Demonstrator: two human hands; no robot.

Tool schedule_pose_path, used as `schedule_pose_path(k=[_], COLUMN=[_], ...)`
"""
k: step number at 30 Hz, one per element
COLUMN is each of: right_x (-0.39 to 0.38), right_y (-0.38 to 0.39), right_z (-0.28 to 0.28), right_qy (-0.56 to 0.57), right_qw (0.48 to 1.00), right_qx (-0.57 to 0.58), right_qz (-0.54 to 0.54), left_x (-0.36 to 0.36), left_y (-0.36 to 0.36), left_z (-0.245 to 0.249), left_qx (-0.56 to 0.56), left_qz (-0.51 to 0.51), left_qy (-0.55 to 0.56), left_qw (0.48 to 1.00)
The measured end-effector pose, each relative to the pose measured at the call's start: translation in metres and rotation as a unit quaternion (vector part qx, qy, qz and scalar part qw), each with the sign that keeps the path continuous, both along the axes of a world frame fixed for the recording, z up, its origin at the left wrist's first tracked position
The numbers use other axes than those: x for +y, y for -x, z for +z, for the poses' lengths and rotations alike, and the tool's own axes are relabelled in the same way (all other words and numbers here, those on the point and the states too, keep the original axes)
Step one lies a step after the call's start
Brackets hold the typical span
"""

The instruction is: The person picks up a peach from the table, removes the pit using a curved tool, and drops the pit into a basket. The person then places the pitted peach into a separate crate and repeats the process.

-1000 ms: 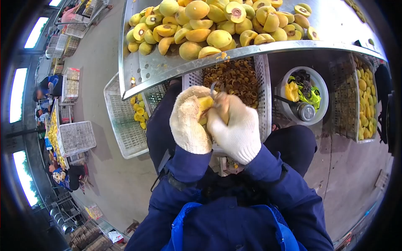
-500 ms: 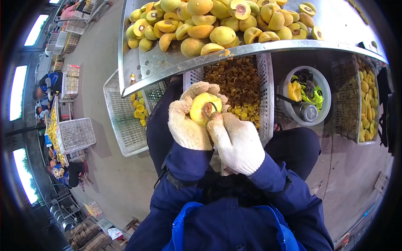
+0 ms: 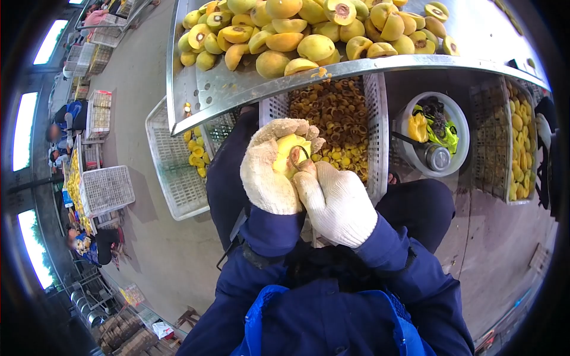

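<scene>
My left hand (image 3: 272, 169), in a stained white knit glove, is closed around a yellow peach half (image 3: 287, 146), cut face up, with its reddish pit area showing. My right hand (image 3: 337, 202), also gloved, grips a pitting knife with a thin curved metal loop (image 3: 303, 151). The loop rests at the peach's centre; its handle is hidden in my fingers. Both hands are close together above a white crate (image 3: 376, 139) that holds brown pits and yellow scraps. Beyond them, a heap of peach halves (image 3: 285, 41) lies on a metal table (image 3: 237, 98).
A white basket (image 3: 178, 178) with yellow pieces stands at left. On the right are a white bucket (image 3: 462, 113) with a flask (image 3: 437, 158) and cloths, and a crate of peaches (image 3: 520, 148). Several people work among crates at far left.
My left hand has turned the peach half, so its cut face is tilted more toward the right. The loop stays at its centre, and my right hand has barely shifted.
</scene>
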State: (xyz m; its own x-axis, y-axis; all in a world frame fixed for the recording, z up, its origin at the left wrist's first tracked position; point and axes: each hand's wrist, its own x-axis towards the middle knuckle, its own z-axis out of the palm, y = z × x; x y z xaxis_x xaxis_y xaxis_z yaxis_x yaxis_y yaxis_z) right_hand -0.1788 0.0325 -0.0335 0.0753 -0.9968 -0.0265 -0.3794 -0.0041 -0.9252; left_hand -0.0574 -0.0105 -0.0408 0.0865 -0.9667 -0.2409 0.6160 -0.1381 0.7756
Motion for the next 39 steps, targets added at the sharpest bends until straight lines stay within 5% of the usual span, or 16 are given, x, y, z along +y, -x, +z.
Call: schedule_pose_path(k=[11, 14, 17, 20, 24, 29, 32, 36, 39], right_x=[-0.002, 0.001, 0.001, -0.01, -0.014, -0.012, -0.012, -0.006, 0.004], right_y=[-0.001, -0.004, -0.005, 0.026, 0.043, 0.024, 0.036, 0.035, 0.028], right_z=[-0.002, -0.012, -0.01, 0.027, 0.018, 0.01, 0.007, 0.006, -0.007], right_qy=[0.002, -0.056, 0.043, -0.354, -0.399, -0.292, -0.405, -0.437, -0.392], right_qw=[0.999, 0.996, 0.991, 0.879, 0.783, 0.915, 0.815, 0.641, 0.538], right_qx=[-0.039, -0.062, -0.123, -0.309, -0.46, -0.253, -0.394, -0.613, -0.707], right_qz=[0.023, 0.015, 0.006, 0.078, 0.132, 0.112, 0.128, 0.153, 0.237], left_x=[-0.003, 0.002, 0.002, -0.017, -0.021, -0.03, -0.026, -0.021, -0.03], left_y=[0.001, 0.014, 0.017, -0.004, -0.008, -0.003, -0.002, -0.007, -0.005], left_z=[-0.001, 0.013, 0.015, 0.02, 0.015, 0.023, 0.025, 0.023, -0.001], left_qx=[-0.097, -0.267, -0.245, -0.112, -0.064, -0.287, -0.256, -0.189, 0.131], left_qz=[-0.001, 0.02, 0.017, -0.119, -0.166, -0.194, -0.168, -0.184, -0.167], left_qy=[-0.002, 0.025, 0.049, -0.046, -0.072, -0.097, -0.076, 0.115, 0.084], left_qw=[0.995, 0.963, 0.968, 0.985, 0.981, 0.933, 0.949, 0.958, 0.974])
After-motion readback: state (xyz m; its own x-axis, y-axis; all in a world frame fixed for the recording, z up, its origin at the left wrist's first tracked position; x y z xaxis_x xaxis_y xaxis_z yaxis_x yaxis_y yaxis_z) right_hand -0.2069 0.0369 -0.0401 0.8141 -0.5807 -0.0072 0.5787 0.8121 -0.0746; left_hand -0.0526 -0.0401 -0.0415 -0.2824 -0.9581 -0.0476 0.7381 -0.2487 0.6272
